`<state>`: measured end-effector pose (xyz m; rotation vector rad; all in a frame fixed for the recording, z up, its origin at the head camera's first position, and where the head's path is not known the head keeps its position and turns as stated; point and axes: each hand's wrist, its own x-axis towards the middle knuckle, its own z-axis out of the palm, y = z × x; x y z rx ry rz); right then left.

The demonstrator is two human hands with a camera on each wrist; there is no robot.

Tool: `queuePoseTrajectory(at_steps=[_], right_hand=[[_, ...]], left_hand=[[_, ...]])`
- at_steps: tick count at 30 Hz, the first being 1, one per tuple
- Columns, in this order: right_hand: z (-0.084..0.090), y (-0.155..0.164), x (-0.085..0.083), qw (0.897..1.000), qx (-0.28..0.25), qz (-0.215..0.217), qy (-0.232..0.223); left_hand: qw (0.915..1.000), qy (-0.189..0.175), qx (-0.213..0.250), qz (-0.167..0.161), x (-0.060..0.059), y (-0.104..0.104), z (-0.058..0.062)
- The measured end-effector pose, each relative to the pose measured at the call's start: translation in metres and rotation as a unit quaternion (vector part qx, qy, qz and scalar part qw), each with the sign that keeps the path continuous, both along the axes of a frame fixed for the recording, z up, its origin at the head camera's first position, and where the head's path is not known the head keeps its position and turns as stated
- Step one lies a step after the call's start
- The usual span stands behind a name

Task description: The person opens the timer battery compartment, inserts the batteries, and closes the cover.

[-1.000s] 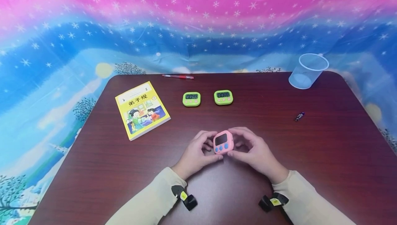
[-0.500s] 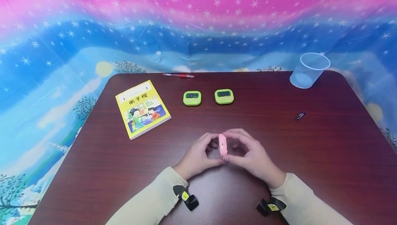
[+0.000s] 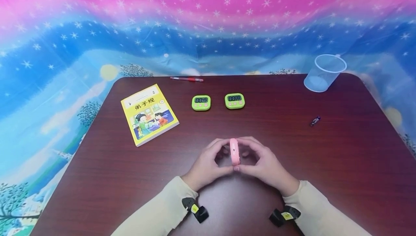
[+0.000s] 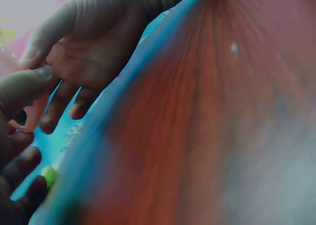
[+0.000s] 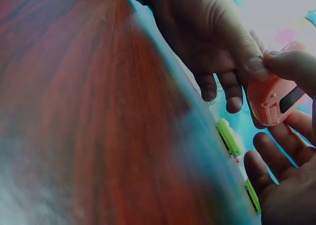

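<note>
A small pink timer (image 3: pixel 234 151) is held edge-on just above the dark red table (image 3: pixel 292 163), so its screen is turned out of the head view. My left hand (image 3: pixel 224 155) pinches it from the left with thumb below and fingers curled over the top. My right hand (image 3: pixel 244 154) pinches it from the right the same way. In the right wrist view the pink timer (image 5: pixel 274 101) shows its back, with a black slot, between both thumbs. The left wrist view catches only a sliver of the pink timer (image 4: pixel 29 118).
Two green timers (image 3: pixel 201 102) (image 3: pixel 234 101) lie side by side beyond the hands. A yellow picture book (image 3: pixel 148 114) lies at the left, a red pen (image 3: pixel 186 79) at the far edge, a clear plastic cup (image 3: pixel 323 73) at the far right corner, a small dark object (image 3: pixel 314 121) at right.
Both hands have turned the pink timer from screen-up to edge-on. The left green timer's display has gone from 0044 to 0045. The hands stay in the same place.
</note>
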<state>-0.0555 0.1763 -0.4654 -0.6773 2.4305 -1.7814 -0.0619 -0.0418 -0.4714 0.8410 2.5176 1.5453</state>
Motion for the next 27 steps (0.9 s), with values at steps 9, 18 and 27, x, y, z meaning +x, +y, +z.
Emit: queuePoseTrajectory(at_steps=[9,18,27], right_hand=[[-0.002,0.001,-0.003,0.998,-0.051,0.015,-0.019],[-0.001,-0.001,-0.002,0.998,-0.050,0.016,-0.024],[0.001,0.003,-0.003,1.000,0.002,-0.018,-0.006]], left_hand=[[0.9950,0.012,-0.093,-0.033,-0.010,-0.006,0.034],[0.9994,0.031,0.001,-0.015,-0.010,-0.004,0.040],[0.9971,-0.012,0.074,-0.015,-0.015,-0.009,0.037]])
